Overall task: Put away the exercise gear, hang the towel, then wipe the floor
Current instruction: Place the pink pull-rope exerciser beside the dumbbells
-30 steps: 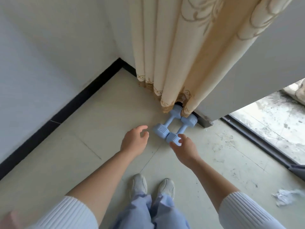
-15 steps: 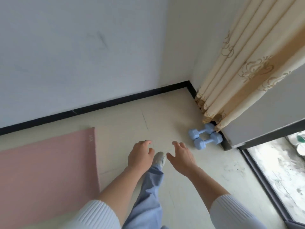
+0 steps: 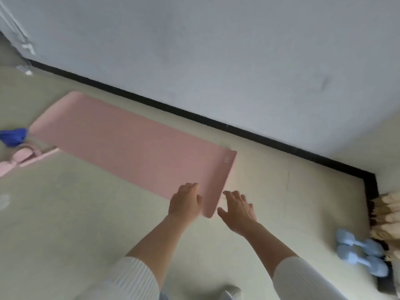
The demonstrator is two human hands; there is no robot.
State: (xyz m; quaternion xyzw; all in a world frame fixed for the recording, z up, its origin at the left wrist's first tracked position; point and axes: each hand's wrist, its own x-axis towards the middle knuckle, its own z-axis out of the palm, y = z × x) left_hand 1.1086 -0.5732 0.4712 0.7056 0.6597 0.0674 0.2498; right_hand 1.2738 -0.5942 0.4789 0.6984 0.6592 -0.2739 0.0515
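**A:** From the head view, which step?

**B:** Putting away the exercise gear, by the look of it. Reaching for the near short end of the pink mat, unrolled flat on the floor along the baseboard.

**A:** And the grip?

**B:** None yet. Over the mat's near corner, the left hand, fingers loosely bent, clasping nothing; cannot tell whether touching. Just beside that end, above bare floor, the right hand, fingers spread, empty.

**A:** Rest of the gear?

**B:** Two light-blue dumbbells at the right by the curtain hem, well apart from the mat. Far left, a pink piece of kit beside the mat's far end, too blurred to name. Next to it a blue cloth, possibly the towel.

**A:** Next move?

**B:** Probably calls for both hands on that short edge, lifting it, then rolling tight and straight toward the far end; risks a skewed roll otherwise. Towel and wiping apparently not yet begun.

**A:** Any writing?

**B:** Only a small pale mark near the mat's right corner, too small and blurred to read. No legible brand anywhere.
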